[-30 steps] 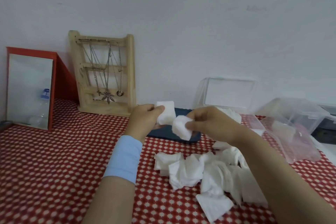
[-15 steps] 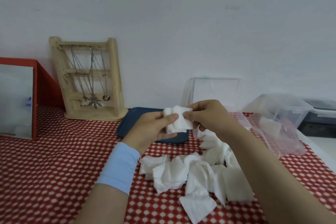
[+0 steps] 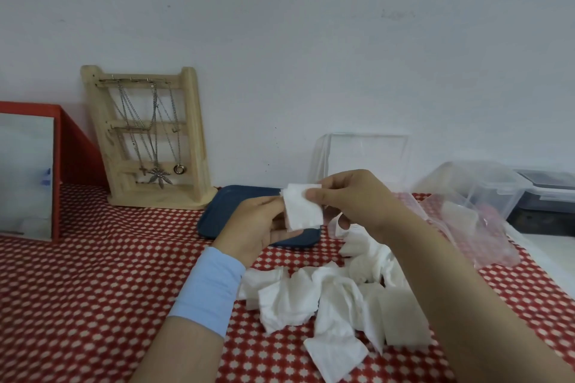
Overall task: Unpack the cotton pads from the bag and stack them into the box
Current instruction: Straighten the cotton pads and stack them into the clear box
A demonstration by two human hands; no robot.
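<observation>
Two hands meet mid-frame on one small bundle of cotton pads (image 3: 303,208) — the left hand (image 3: 258,222) grips its lower left edge, and the right hand (image 3: 353,199) pinches the upper right corner, thumb on the front face. Held upright, flat face toward the camera, the bundle looks roughly square, so no clear long axis. Straight beyond the hands and slightly right, the clear box (image 3: 367,149) stands against the wall on the counter (image 3: 93,289) — the right hand is nearer, almost in front of it. Cannot tell which way its opening faces. Below the hands, closer to the person, a loose pile of pads (image 3: 326,298) lies mostly under the right forearm. Right of the box the pinkish see-through bag (image 3: 476,227) lies slumped. Judgement: the bundle is being squared up, and the next move looks like a short reach forward-right, with the bundle tipped flat to stack.
</observation>
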